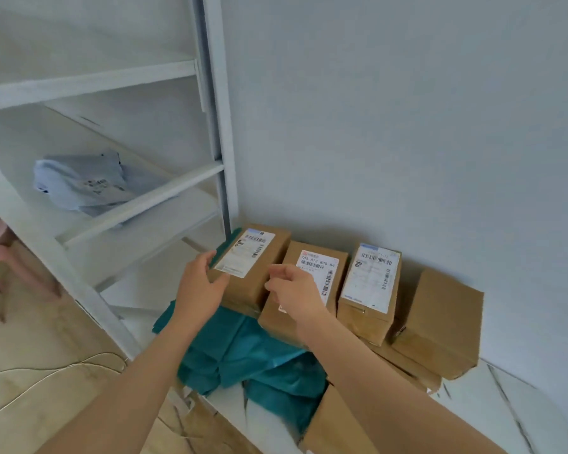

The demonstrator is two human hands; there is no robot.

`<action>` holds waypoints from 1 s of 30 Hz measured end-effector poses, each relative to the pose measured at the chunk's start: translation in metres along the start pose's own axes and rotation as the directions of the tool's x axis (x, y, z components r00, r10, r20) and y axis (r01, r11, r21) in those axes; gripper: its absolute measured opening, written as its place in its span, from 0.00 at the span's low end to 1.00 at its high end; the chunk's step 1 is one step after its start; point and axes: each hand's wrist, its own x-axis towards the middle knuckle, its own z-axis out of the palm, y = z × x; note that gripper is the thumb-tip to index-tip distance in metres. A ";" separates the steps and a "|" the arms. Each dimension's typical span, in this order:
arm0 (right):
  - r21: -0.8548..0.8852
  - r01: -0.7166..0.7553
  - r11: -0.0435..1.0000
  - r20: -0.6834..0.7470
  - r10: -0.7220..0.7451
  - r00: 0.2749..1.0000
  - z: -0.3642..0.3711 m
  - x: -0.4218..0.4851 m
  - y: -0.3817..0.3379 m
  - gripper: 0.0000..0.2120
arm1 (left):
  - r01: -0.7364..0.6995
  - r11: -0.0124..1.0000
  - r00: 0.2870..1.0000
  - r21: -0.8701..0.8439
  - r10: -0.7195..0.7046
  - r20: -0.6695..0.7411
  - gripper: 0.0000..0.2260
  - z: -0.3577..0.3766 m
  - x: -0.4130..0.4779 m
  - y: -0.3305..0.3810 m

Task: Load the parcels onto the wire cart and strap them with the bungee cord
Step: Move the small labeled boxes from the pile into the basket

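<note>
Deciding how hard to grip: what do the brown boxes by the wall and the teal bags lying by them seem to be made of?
Brown boxes: likely corrugated cardboard with a matte finish, going by the crisp edges, folded flaps and stuck-on paper labels. Teal bags: probably thin plastic mailer film, slightly glossy, with soft creases and crumpled folds.

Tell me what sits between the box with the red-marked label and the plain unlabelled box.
A third box, its white label topped in blue, stands between the red-marked box and the plain box; the head view shows it.
</note>
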 end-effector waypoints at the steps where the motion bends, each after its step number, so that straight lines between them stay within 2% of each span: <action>1: -0.005 -0.013 1.000 -0.012 0.013 1.000 0.009 0.006 -0.006 0.16 | 0.030 0.999 0.999 -0.013 -0.029 0.042 0.23 -0.002 0.013 -0.005; 3: -0.001 -0.044 0.999 -0.060 0.044 0.997 0.028 0.018 -0.014 0.17 | 0.102 0.994 0.984 -0.025 -0.097 0.150 0.24 -0.004 0.037 -0.015; 7: -0.003 -0.112 0.994 -0.145 0.111 0.983 0.056 0.036 -0.022 0.20 | 0.246 0.967 0.910 -0.063 -0.209 0.359 0.25 0.000 0.070 -0.033; 10: -0.053 -0.133 0.990 -0.180 0.122 0.976 0.062 0.045 -0.029 0.24 | 0.362 0.925 0.842 -0.116 -0.272 0.465 0.25 0.003 0.091 -0.045; 15: -0.048 -0.163 0.985 -0.202 0.151 0.968 0.066 0.051 -0.044 0.31 | 0.489 0.849 0.752 -0.197 -0.297 0.589 0.18 0.008 0.111 -0.050; 20: -0.107 -0.179 0.978 -0.201 0.154 0.967 0.071 0.053 -0.052 0.31 | 0.445 0.881 0.770 -0.161 -0.285 0.571 0.17 0.010 0.120 -0.047; 24: -0.129 -0.144 0.981 -0.229 0.112 0.967 0.069 0.056 -0.061 0.30 | 0.438 0.839 0.819 -0.323 -0.224 0.528 0.13 0.003 0.125 -0.035; 27: -0.088 -0.136 0.987 -0.247 0.111 0.963 0.072 0.055 -0.064 0.30 | 0.454 0.785 0.821 -0.421 -0.185 0.540 0.12 -0.005 0.126 -0.024; 30: -0.046 -0.105 0.993 -0.281 0.088 0.956 0.073 0.052 -0.067 0.29 | 0.442 0.774 0.819 -0.452 -0.142 0.556 0.12 -0.011 0.126 -0.015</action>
